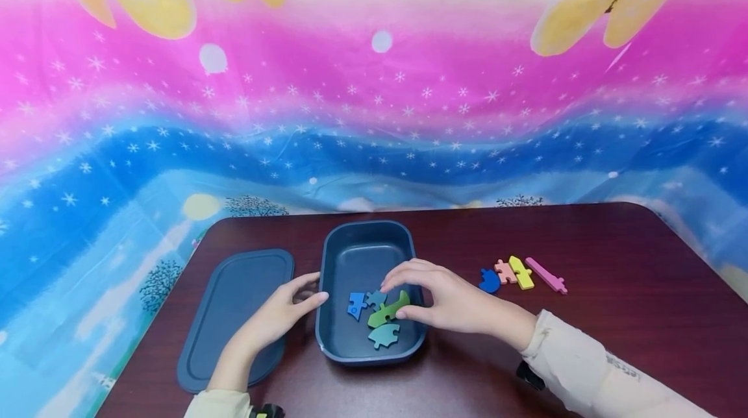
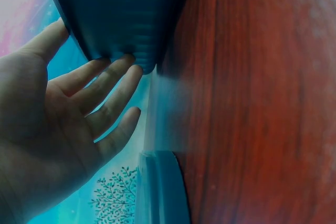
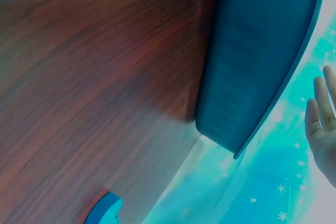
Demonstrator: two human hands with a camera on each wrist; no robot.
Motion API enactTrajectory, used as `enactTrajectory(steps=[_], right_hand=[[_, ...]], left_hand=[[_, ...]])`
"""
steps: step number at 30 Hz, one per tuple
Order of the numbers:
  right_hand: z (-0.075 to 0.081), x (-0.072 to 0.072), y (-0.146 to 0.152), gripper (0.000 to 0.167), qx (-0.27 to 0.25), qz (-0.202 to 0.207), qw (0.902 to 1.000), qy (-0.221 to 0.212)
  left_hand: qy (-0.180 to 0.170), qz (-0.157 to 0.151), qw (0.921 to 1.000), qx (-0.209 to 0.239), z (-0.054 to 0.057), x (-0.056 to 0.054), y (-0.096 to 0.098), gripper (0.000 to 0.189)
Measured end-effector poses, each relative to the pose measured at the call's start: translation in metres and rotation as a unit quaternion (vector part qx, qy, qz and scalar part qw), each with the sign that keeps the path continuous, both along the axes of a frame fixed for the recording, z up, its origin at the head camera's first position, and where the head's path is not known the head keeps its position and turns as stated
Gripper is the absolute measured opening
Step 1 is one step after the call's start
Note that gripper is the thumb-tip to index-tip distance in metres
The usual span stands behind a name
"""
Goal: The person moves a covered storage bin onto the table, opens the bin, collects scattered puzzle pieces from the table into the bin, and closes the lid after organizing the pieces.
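A dark blue-grey box [image 1: 362,356] without its lid stands upright on the table. Inside lie several puzzle pieces: a blue one [image 1: 355,306], a teal one [image 1: 376,299], a green one [image 1: 382,316] and a grey-green one [image 1: 384,336]. My left hand [image 1: 280,307] rests at the box's left side; its fingers [image 2: 113,74] touch the outer wall and its thumb is by the rim. My right hand [image 1: 447,298] hovers over the right rim, thumb and fingers apart above the green piece. No piece shows lifted between them.
The matching lid [image 1: 204,327] lies flat left of the box, partly behind my left forearm. Right of the box lie a blue piece [image 1: 489,281], a salmon piece [image 1: 505,271], a yellow piece [image 1: 521,273] and a pink strip [image 1: 546,275]. A printed cloth [image 1: 350,100] hangs behind the table.
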State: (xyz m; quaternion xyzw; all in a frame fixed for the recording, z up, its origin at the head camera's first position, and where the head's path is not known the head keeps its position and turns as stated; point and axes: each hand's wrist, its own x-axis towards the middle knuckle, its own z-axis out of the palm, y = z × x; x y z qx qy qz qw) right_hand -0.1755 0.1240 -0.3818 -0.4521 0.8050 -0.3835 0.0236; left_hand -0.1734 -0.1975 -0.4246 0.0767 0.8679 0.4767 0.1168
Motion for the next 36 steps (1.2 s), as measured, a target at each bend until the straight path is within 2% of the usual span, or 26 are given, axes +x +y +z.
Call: enactTrajectory(steps=[15,21,28,36], right_hand=[[-0.006,0.001,0.031,0.039,-0.002,-0.041,0.999,0.015],[-0.008,0.001,0.041,0.043,-0.009,-0.046,0.9981,0.041],[-0.009,0.0,0.053,0.037,-0.011,-0.055,0.9973,0.046],[-0.012,0.0,0.067,0.043,0.017,-0.101,0.9937,0.046]], left_hand=[[-0.003,-0.002,1.0,-0.004,-0.002,-0.003,0.0,0.059],[-0.009,0.002,0.9999,-0.005,-0.001,-0.003,0.001,0.059],[-0.006,-0.003,1.0,-0.004,0.0,-0.002,0.001,0.058],[-0.011,0.003,0.9999,-0.005,0.0,-0.002,0.001,0.06]])
